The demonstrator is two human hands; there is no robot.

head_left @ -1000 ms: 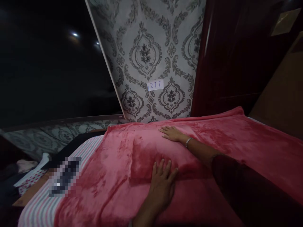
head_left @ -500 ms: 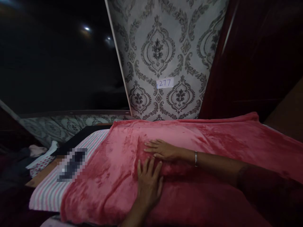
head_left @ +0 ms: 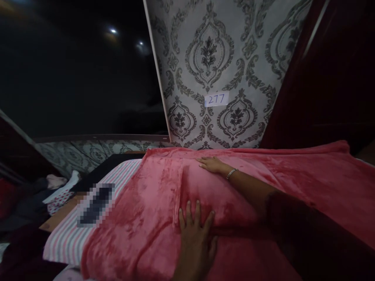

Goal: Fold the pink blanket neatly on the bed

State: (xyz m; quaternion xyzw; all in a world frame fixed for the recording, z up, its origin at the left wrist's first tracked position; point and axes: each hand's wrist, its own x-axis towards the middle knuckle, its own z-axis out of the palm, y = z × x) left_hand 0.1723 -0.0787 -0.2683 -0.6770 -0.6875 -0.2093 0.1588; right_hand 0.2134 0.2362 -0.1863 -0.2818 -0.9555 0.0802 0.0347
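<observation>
A pink plush blanket [head_left: 140,218] is spread wide over a surface, with a garment-like piece of the same pink plush cloth [head_left: 205,179] lying flat on its middle. My left hand [head_left: 195,234] rests on the cloth near its lower left edge, fingers spread, holding nothing. Farther back, my right hand [head_left: 213,164] lies flat near the cloth's upper edge, fingers stretched to the left. A silver bracelet [head_left: 231,173] circles my right wrist.
Striped cloth [head_left: 66,238] shows beneath the blanket at the left, with a blurred-out dark object [head_left: 96,205] on it. A large dark screen [head_left: 82,86] stands behind. A paper label reading 277 [head_left: 216,99] is on the patterned wall. Piled clothes [head_left: 26,203] lie far left.
My right hand has slid away from me toward the cloth's far edge, apart from my left hand. My left hand stays on the lower part. The view has shifted slightly.
</observation>
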